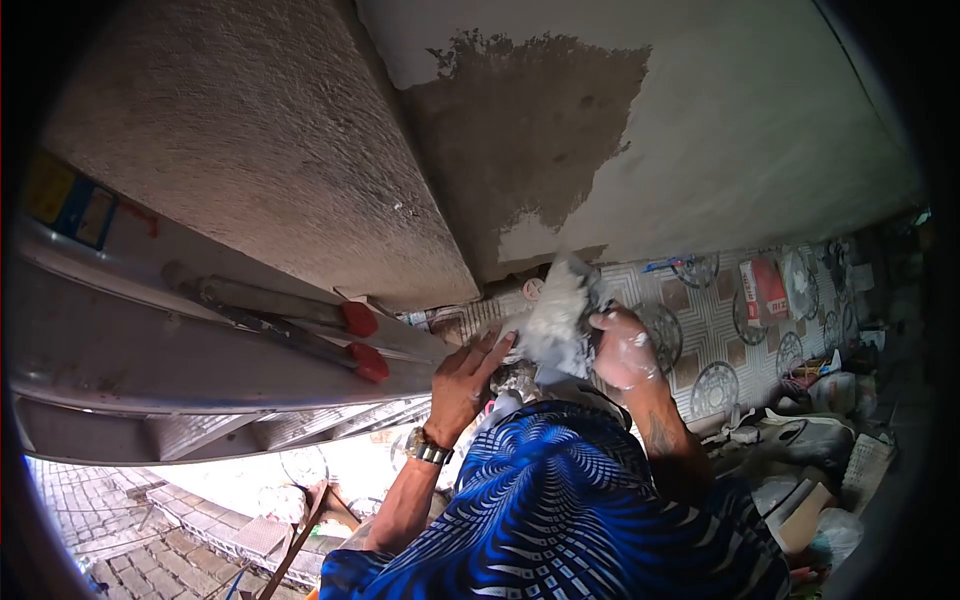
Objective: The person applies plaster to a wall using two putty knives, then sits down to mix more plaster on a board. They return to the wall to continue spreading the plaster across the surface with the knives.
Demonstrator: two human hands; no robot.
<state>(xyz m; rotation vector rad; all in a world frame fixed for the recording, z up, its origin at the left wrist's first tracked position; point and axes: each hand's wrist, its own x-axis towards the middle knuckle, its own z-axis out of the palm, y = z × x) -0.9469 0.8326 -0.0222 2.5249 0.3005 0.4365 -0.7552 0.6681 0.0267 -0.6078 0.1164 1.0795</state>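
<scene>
My right hand, spotted with white paste, is closed at the right side of a trowel that is mostly covered by a thick lump of white plaster. Motion blurs the lump and the tool's far edge. On the other side, my left hand has its fingers stretched out, with the tips right at the tool's left edge. A wristwatch is on that wrist. Beyond both hands rises a pale wall with a darker, ragged-edged patch.
A metal ladder leans across the left, with two red-tipped parts near my left hand. A rough wall section juts out above it. Patterned floor tiles lie below right, with a red and white packet and piled clutter.
</scene>
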